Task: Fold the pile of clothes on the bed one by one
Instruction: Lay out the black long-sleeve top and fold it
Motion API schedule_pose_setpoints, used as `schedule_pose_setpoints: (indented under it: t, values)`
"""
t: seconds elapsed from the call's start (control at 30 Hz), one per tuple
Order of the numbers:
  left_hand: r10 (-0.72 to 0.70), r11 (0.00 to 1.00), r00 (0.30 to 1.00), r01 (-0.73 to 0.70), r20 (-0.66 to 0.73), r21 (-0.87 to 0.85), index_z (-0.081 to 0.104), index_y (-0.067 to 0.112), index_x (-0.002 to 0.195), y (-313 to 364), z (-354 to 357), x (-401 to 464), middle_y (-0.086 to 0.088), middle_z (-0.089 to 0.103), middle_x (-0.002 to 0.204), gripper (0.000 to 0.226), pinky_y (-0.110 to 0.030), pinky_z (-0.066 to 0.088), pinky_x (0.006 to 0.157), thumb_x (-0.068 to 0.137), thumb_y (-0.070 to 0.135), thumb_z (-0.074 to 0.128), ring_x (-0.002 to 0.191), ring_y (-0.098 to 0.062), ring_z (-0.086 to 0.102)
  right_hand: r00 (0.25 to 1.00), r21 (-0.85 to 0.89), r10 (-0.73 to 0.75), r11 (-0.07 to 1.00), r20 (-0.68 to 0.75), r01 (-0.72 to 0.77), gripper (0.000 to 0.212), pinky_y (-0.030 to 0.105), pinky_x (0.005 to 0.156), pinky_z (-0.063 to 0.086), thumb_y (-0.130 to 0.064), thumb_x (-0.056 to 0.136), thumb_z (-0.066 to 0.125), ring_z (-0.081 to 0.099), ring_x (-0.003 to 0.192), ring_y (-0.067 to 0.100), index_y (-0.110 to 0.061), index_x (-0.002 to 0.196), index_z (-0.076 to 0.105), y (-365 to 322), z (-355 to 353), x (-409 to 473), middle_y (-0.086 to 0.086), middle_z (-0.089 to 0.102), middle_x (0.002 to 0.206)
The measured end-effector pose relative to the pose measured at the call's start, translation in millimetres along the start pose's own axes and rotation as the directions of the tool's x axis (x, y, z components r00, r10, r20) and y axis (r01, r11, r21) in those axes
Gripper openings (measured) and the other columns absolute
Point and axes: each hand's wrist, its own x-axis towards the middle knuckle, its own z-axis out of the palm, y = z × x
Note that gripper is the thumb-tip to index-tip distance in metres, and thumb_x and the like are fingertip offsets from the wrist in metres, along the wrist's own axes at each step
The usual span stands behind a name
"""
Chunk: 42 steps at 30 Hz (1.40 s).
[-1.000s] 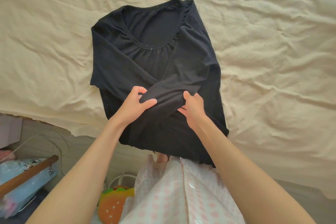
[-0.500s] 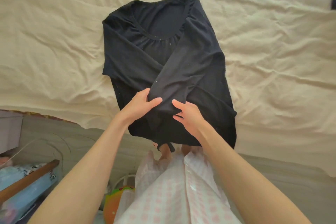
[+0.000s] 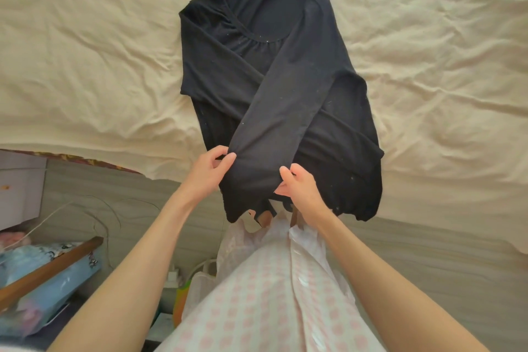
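Both grips pinch the cuff end of one sleeve of the black top.

Our left hand and right hand each nip a side of the sleeve end, thumb on top. Beyond the grips the black top lies flat on the bed, sleeves crossed, hem hanging over the bed edge below our hands. We judge it light, limp, stretchy: hold edges, not middle.

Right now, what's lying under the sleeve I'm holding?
Under the folded sleeve lies the black top's body and its other sleeve, crossed beneath. Both hands grip the cuff end. The cream bedsheet under the top is covered.
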Motion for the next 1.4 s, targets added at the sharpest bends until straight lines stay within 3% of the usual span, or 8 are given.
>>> schedule_pose_setpoints:
  t: [0.13,0.27,0.43,0.67,0.8,1.03,1.23,1.4]
  values:
    - [-0.086,0.996,0.996,0.086,-0.006,-0.001,0.052,0.024,0.108,-5,2,7,0.001,0.069,0.080,0.017,-0.017,0.046,0.052,0.094,0.033,0.053,0.075,-0.012,0.065,0.996,-0.003,0.048,0.999,0.075,-0.048,0.012,0.011,0.061,0.050,-0.017,0.098,0.044,0.065,0.074,0.001,-0.018,0.099,0.056,-1,-1,3,-0.003,0.064,0.091]
    - [-0.322,0.906,0.940,0.273,0.111,0.323,0.030,0.016,0.141,-17,6,14,-0.008,0.052,0.123,0.056,-0.021,0.042,0.079,0.093,0.029,0.056,0.103,-0.019,0.054,0.974,-0.067,0.176,0.983,0.140,-0.168,0.038,0.025,0.079,0.051,-0.019,0.097,0.050,0.061,0.095,0.015,-0.014,0.134,0.044,-4,-6,13,0.003,0.061,0.110]
    - [-0.247,0.910,0.969,0.242,-0.027,0.336,0.039,0.011,0.137,-1,8,33,-0.012,0.053,0.127,0.043,-0.029,0.043,0.085,0.096,0.022,0.050,0.109,-0.024,0.053,0.991,0.047,0.134,0.990,-0.027,-0.132,0.018,0.028,0.073,0.054,-0.014,0.096,0.045,0.062,0.082,0.012,-0.026,0.091,0.057,-31,-41,40,0.010,0.066,0.105]
    - [0.041,0.913,0.983,0.037,-0.181,0.406,0.056,0.020,0.123,96,20,116,-0.002,0.061,0.119,0.030,-0.022,0.037,0.081,0.096,0.019,0.042,0.102,-0.017,0.056,0.959,0.317,0.177,0.943,-0.221,-0.101,0.006,0.033,0.083,0.054,-0.018,0.096,0.050,0.063,0.101,0.024,-0.015,0.098,0.054,-98,-110,106,0.014,0.064,0.113]
    - [0.124,0.898,0.978,-0.038,-0.169,0.439,0.053,0.019,0.128,145,43,178,-0.002,0.056,0.127,0.033,-0.022,0.038,0.086,0.098,0.019,0.041,0.108,-0.016,0.053,0.926,0.420,0.322,0.881,-0.197,-0.217,0.028,0.040,0.095,0.050,-0.026,0.094,0.056,0.057,0.114,0.032,-0.007,0.115,0.057,-118,-133,140,0.019,0.056,0.126]
    - [0.036,0.945,0.958,0.060,-0.286,0.321,0.041,0.019,0.137,204,75,278,0.000,0.053,0.125,0.053,-0.044,0.037,0.105,0.090,0.039,0.057,0.120,-0.022,0.049,0.919,0.531,0.374,0.807,-0.125,-0.256,0.015,0.041,0.089,0.050,-0.021,0.092,0.060,0.063,0.104,0.027,-0.008,0.083,0.059,-123,-131,179,0.016,0.065,0.114]
    - [0.069,0.934,0.944,0.053,-0.323,0.354,0.063,0.023,0.102,240,93,314,0.004,0.062,0.109,0.019,-0.039,0.032,0.106,0.089,0.036,0.062,0.113,-0.019,0.053,0.932,0.790,0.362,0.575,-0.010,-0.215,0.021,0.038,0.092,0.049,-0.019,0.097,0.050,0.059,0.113,0.030,-0.003,0.106,0.061,-122,-148,189,0.019,0.061,0.122]
    - [0.091,0.989,0.954,-0.052,-0.287,0.140,0.062,0.015,0.108,270,107,335,0.002,0.061,0.109,0.020,-0.022,0.043,0.083,0.091,0.026,0.060,0.104,-0.013,0.055,0.928,0.929,0.352,0.290,0.119,-0.230,0.023,0.033,0.086,0.049,-0.018,0.101,0.039,0.063,0.102,0.023,-0.007,0.098,0.059,-132,-173,197,0.010,0.065,0.117]
